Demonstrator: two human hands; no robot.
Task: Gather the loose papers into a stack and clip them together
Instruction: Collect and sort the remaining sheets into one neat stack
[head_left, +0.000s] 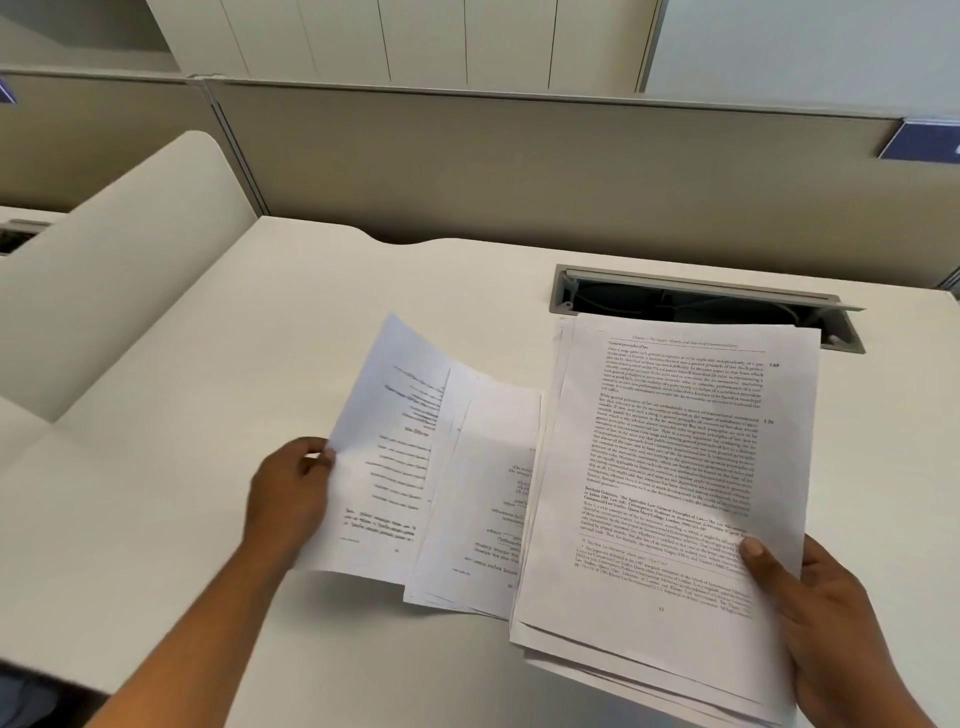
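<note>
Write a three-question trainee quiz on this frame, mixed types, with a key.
1. True or false: the left hand pinches the edge of the curled sheet.
2. Multiple choice: the right hand holds the printed stack. Where is its thumb? A) on top of the stack; B) under it; C) off it entirely.
3. Short answer: what do the middle papers lie on?

Key: 1 true. 2 A. 3 the desk.
</note>
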